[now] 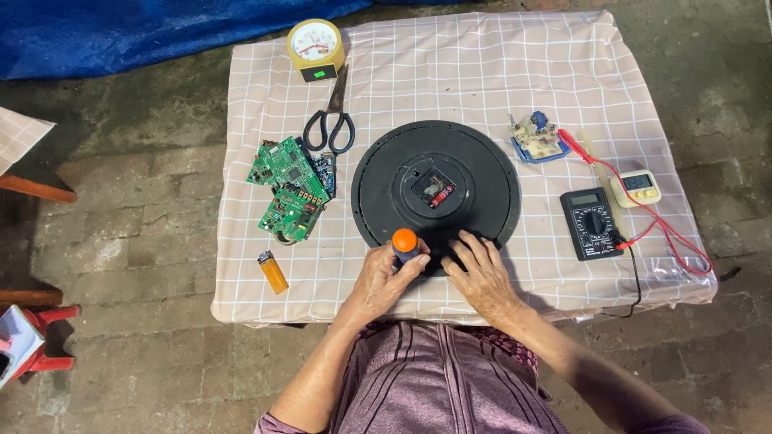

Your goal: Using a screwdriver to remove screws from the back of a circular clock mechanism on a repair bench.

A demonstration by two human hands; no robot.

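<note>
A round black wall clock (435,183) lies face down in the middle of the small table, its square movement with a red-ended battery (434,191) showing at the centre. My left hand (383,277) is closed around a screwdriver with an orange-capped handle (404,241), held upright at the clock's near rim. My right hand (481,269) rests flat with fingers spread on the clock's near edge, just to the right of the screwdriver.
On the checked pink cloth (482,72): green circuit boards (289,185), black scissors (331,120), a yellow alarm clock (315,48), an orange lighter (273,272), a black multimeter (592,223) with red leads, a small white timer (637,186), a small component board (536,137). Brick floor surrounds the table.
</note>
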